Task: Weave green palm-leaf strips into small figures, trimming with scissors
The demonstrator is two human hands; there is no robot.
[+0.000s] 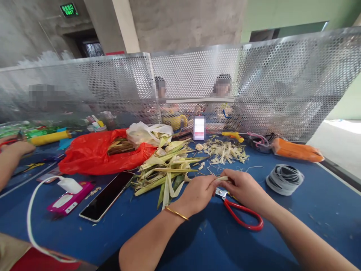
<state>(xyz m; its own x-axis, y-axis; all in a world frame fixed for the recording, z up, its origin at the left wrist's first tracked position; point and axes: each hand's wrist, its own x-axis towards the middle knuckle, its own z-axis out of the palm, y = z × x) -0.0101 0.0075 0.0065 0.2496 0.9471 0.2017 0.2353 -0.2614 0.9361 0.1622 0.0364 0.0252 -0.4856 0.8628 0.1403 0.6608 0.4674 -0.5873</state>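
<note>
My left hand (pixel 199 192), with a gold bangle at the wrist, is closed and meets my right hand (pixel 241 184) over the blue table. Between their fingertips both pinch a small pale strip (pixel 222 178) that looks like husk; my fingers cover most of it. Beneath my right hand lies a pair of scissors (pixel 258 226) with red handles, its blades partly hidden. A heap of long yellow-green husk leaves (pixel 169 169) is spread just beyond my left hand. Short pale scraps (pixel 225 150) are piled farther back, with thin fibres in front of them.
A coil of grey-white strip (pixel 284 180) and an orange packet (pixel 297 150) are at right. Left are a black-screened phone (pixel 107 197), a pink power strip (pixel 69 201) and a red plastic bag (pixel 93 152). A co-worker's arm (pixel 12 158) reaches in; a perforated metal screen (pixel 194 67) stands behind.
</note>
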